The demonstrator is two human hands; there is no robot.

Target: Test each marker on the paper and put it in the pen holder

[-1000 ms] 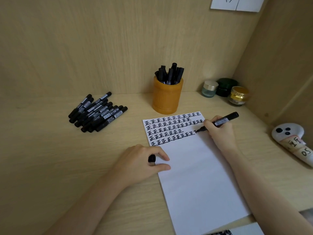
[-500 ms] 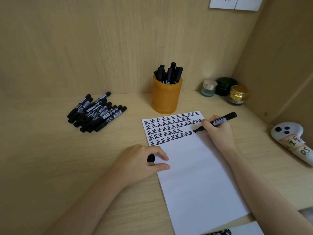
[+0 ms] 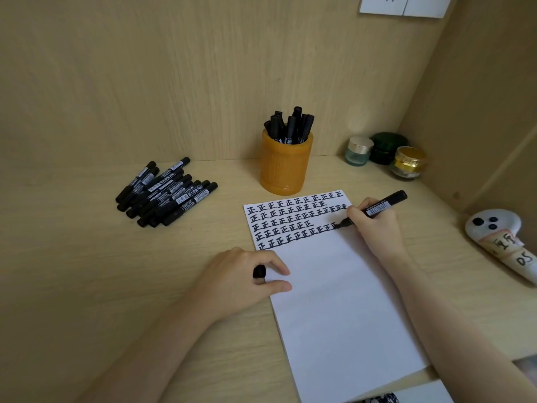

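Note:
My right hand [image 3: 373, 225] grips a black marker [image 3: 383, 204], its tip touching the white paper [image 3: 343, 301] at the end of the fourth row of black test marks. On the paper's left edge rests my left hand [image 3: 241, 280], with the marker's black cap [image 3: 259, 271] held between its curled fingers and thumb. An orange pen holder [image 3: 286, 165] stands behind the paper with several black markers upright in it. Several more black markers [image 3: 167, 193] lie in a pile on the desk to the left.
Three small jars [image 3: 385, 155] stand in the back right corner. A white painted object [image 3: 505, 242] with black dots lies at the right edge. Wooden walls close in the desk at the back and right. A wall socket [image 3: 404, 5] sits high up.
The marker's tip has moved a little left and down along the row as my right hand writes. My left hand has stayed in place with the cap.

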